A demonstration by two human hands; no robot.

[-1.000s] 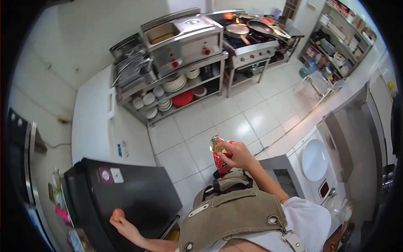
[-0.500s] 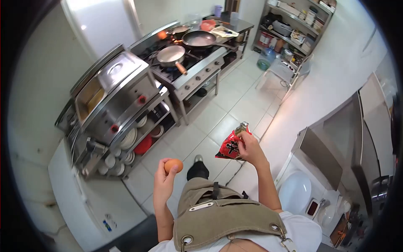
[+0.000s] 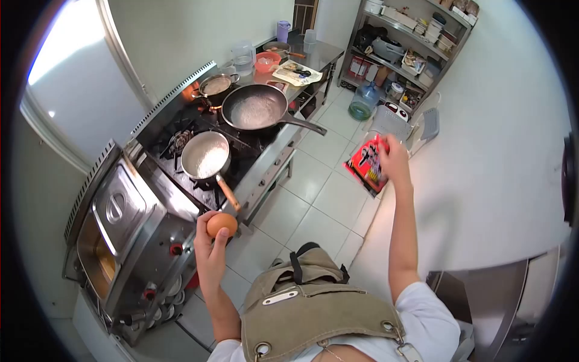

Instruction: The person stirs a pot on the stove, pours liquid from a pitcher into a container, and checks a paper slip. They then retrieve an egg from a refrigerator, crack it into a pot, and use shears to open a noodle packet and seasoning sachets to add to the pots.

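Clamping left hand (image 3: 211, 238) around egg (image 3: 222, 225), showing just below wooden handle (image 3: 228, 193) of saucepan (image 3: 205, 155) on stove (image 3: 270, 171). Noting frying pan (image 3: 253, 108) beside saucepan, also on stove. Pinching red packet (image 3: 365, 164) near top with fingers of right hand (image 3: 394, 158), holding it tilted above tiled floor (image 3: 309, 176), well apart from egg.

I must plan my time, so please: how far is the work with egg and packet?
Looks done: the saucepan is on the stove. In hand: the left hand holds an unbroken egg, the right hand a red packet. Apparently left: using both, since neither is in the saucepan.
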